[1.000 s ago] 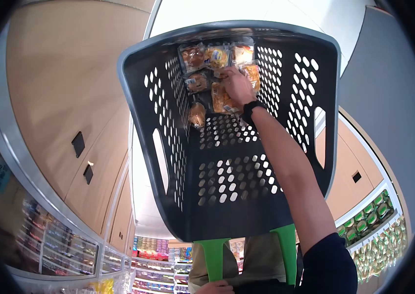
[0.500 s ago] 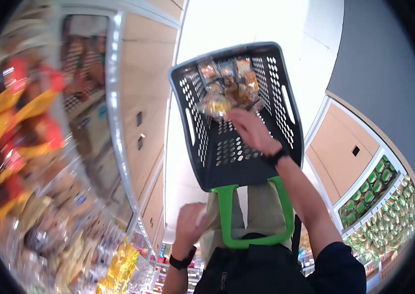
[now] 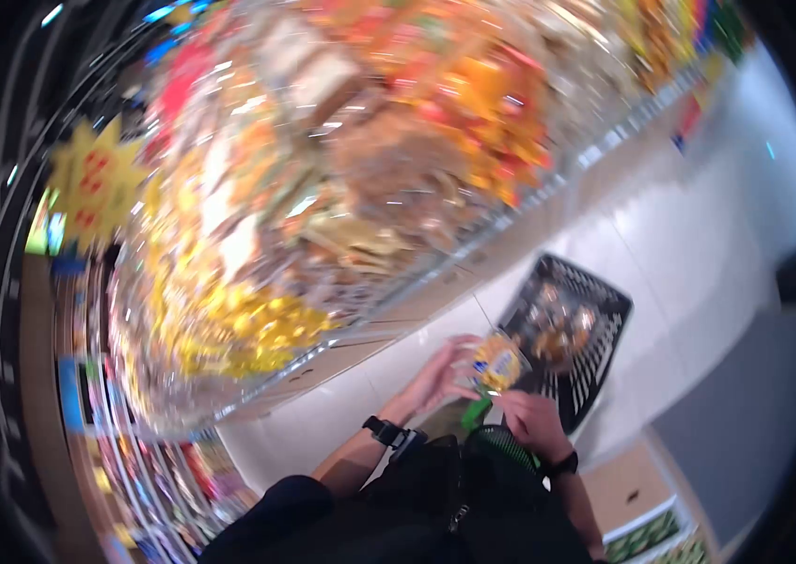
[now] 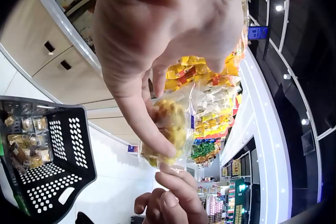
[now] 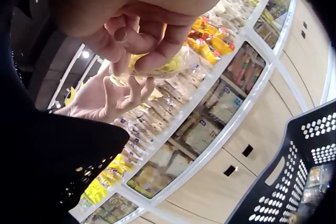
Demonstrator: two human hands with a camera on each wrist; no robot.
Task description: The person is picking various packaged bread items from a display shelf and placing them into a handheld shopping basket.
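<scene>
A yellow-topped bread bun in a clear wrapper (image 3: 496,363) is up between my two hands, beside the basket in the head view. My left hand (image 3: 440,376) grips the packet, its thumb and fingers around the wrapped bun (image 4: 170,127) in the left wrist view. From the other side, my right hand (image 3: 534,425) pinches the wrapper's edge with bent fingers (image 4: 176,195). A dark perforated shopping basket (image 4: 71,166) stands on the floor with several wrapped breads (image 3: 558,324) inside, its green handle (image 3: 475,412) towards my body.
A long display (image 3: 341,188) heaped with bagged breads and snacks runs along one side, blurred in the head view. Beneath it are pale wooden cabinets (image 4: 73,69). A yellow star-shaped sign (image 3: 92,183) stands at the display's end. Pale floor (image 3: 670,273) surrounds the basket.
My right hand has lifted the wrapped bun out of the basket, and my left hand has come up to grip it. The head view has swung towards the display.
</scene>
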